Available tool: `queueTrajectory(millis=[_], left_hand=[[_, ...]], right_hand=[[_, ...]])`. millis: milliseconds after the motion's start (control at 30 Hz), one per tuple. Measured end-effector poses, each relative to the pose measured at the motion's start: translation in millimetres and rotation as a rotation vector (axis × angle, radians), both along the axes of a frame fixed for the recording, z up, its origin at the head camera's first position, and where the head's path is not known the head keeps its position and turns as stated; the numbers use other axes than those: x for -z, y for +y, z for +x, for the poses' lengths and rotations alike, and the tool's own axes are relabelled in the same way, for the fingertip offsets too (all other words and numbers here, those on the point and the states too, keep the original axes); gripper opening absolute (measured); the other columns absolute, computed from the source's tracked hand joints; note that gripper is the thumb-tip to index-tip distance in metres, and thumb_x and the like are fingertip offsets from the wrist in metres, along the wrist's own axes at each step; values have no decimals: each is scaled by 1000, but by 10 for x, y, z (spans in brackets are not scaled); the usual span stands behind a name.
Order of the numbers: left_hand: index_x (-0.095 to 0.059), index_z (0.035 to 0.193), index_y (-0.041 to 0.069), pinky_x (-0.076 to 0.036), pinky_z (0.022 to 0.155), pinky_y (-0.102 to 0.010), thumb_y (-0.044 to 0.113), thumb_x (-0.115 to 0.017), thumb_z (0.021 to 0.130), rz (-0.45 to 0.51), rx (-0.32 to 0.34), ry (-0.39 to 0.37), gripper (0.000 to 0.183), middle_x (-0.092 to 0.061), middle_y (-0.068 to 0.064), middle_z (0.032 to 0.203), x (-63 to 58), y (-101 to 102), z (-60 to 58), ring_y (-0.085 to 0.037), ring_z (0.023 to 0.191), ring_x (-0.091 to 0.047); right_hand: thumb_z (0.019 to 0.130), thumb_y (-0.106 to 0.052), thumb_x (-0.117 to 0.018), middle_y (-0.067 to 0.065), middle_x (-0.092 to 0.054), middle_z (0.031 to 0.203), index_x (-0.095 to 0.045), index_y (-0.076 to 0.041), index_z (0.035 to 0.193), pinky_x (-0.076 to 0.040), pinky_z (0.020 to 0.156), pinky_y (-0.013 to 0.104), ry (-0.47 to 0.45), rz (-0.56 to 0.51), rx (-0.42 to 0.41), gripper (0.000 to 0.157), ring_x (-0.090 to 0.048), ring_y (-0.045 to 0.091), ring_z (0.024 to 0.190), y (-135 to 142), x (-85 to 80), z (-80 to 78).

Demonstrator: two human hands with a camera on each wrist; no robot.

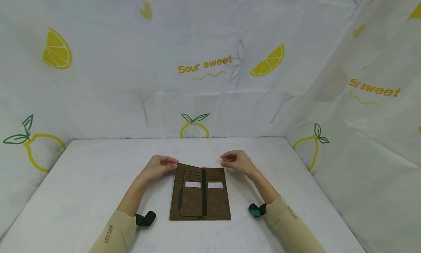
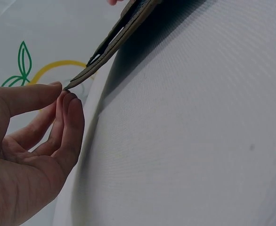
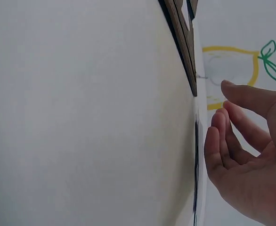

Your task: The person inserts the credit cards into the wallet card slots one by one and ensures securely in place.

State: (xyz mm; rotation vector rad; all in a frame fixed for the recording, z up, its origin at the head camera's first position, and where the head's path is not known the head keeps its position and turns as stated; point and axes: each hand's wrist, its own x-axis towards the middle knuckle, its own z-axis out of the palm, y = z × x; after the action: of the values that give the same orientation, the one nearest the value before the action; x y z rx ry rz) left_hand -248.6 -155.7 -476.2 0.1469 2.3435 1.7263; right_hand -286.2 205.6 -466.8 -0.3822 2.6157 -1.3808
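Observation:
A brown long wallet [image 1: 215,205] lies spread open on the white table, with card slots and a white label on each of two inner panels. My left hand [image 1: 159,169] pinches its top left corner between thumb and fingertips; in the left wrist view that corner of the wallet [image 2: 107,49] is raised off the table. Close by the top right corner, my right hand [image 1: 239,162] hovers with loosely bent fingers and nothing between them. The right wrist view has this hand [image 3: 248,136] apart from the wallet's edge [image 3: 187,61].
Mostly hidden behind the right hand is a small pale object [image 1: 248,156]; a thin dark-edged flat thing [image 3: 196,165] shows there in the right wrist view. A lemon-print curtain [image 1: 131,81] borders the table [image 1: 98,180] at the back and right.

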Motion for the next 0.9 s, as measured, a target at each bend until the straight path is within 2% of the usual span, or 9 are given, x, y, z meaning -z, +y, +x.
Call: queueTrajectory(millis=[200, 367, 500, 633, 900], left_hand=[[-75, 125, -5, -60, 91, -29, 13, -74, 102, -8, -4, -2, 29, -80, -17, 118, -15, 7, 12, -10, 99, -72], [-75, 125, -5, -61, 91, -29, 13, -74, 102, -6, -6, -5, 29, -80, -17, 118, -19, 6, 15, -10, 99, -72], [-75, 125, -5, -60, 90, -28, 13, -74, 103, -4, -3, -2, 29, -80, -17, 118, -14, 6, 11, -9, 99, -72], [-75, 125, -5, -60, 91, -28, 14, -74, 103, -3, -2, -2, 29, -80, -17, 119, -20, 11, 18, -10, 100, -72], [-74, 126, -4, -60, 92, -29, 15, -74, 103, -8, 0, -3, 30, -79, -16, 119, -17, 5, 20, -10, 100, -72]], right_hand=[[93, -11, -84, 20, -81, 107, -77, 5, 120, -58, 80, 24, 87, 106, 121, 32, -76, 22, 93, 210, 42, -77], [90, -12, -87, 23, -79, 112, -75, 7, 122, -61, 87, 37, 123, 194, 188, 40, -76, 32, 101, 342, 52, -95], [89, -14, -89, 25, -77, 120, -72, 9, 127, -60, 91, 43, 106, 246, 208, 47, -73, 32, 103, 422, 37, -91], [88, -18, -90, 25, -76, 125, -71, 9, 130, -58, 90, 39, 82, 292, 207, 53, -69, 30, 102, 482, 27, -97], [86, -21, -93, 25, -75, 123, -71, 10, 131, -57, 91, 42, 78, 301, 198, 59, -68, 29, 101, 545, 47, -113]])
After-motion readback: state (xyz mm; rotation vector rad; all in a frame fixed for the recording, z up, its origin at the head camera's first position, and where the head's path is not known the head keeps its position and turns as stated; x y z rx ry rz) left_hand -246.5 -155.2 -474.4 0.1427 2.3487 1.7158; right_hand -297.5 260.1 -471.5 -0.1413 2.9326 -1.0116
